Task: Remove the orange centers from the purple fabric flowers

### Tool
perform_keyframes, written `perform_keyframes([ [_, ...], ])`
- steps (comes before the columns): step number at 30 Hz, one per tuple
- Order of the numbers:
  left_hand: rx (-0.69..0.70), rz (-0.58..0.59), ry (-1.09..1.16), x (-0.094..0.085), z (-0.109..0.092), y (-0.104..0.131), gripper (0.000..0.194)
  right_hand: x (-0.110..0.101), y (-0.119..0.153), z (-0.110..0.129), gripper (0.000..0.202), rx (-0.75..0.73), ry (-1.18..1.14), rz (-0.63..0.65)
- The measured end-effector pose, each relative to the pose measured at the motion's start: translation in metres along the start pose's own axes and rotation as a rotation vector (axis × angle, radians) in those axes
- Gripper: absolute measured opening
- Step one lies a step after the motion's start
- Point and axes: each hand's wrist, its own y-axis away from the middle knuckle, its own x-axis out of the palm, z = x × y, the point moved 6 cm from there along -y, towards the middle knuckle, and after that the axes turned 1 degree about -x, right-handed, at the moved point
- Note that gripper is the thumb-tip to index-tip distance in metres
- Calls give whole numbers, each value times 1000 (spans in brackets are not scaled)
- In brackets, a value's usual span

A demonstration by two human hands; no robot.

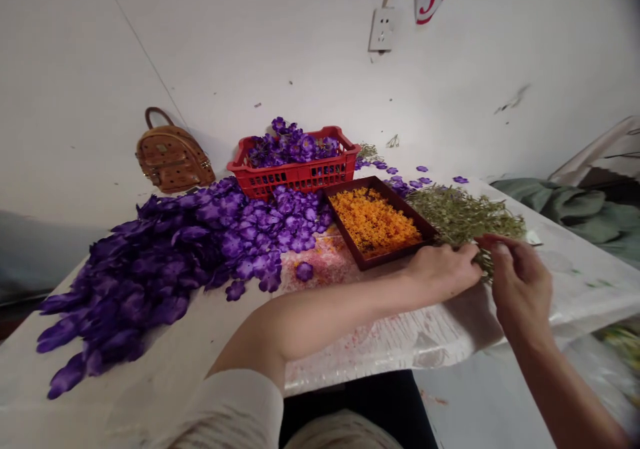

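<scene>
My left hand (pixel 445 270) reaches across to the right, its fingers bent at the front edge of a heap of green stems (pixel 463 214). Just right of it, my right hand (pixel 523 279) is closed, thumb and fingers pinched together beside the stems; what lies between its fingertips is too small to name. The left fingertips are partly hidden among the greenery. A dark red tray (pixel 373 262) of small orange flower pieces (pixel 375 221) sits left of the stems. Purple petals (pixel 175 255) form a large pile on the left.
Behind the tray stands a red basket (pixel 295 177) holding purple flowers (pixel 295 145). A brown backpack (pixel 173 155) leans near the wall. Green cloth (pixel 575 209) lies beyond the right side of the plastic-covered table (pixel 200 369). Loose petals are scattered behind the stems.
</scene>
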Motion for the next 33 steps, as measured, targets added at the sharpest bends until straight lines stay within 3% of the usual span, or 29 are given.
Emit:
perform_keyframes([
  [3,-31,13,16,-2,7,20,37,3,6,4,37,-19,36,70],
  [7,-102,40,56,-4,18,70,30,13,13,11,33,-218,138,169],
  [14,-259,35,347,-12,47,150,20,37,19,-1,34,-413,356,279],
  [17,-375,-60,521,-15,64,173,17,36,22,8,27,-409,337,200],
  [22,-507,-250,744,-11,85,194,27,18,32,51,27,-416,186,-5],
  [25,-510,-344,807,-10,93,199,19,21,45,79,17,-544,115,136],
  [27,-530,-391,844,-9,97,201,17,30,58,93,13,-596,20,308],
  [29,-572,-420,863,-9,101,203,15,46,74,103,15,-527,-98,521],
  [31,-607,-442,890,-10,102,203,12,68,94,112,32,-428,-154,750],
  [33,-629,-445,947,-11,102,202,13,85,110,119,41,-317,-179,895],
])
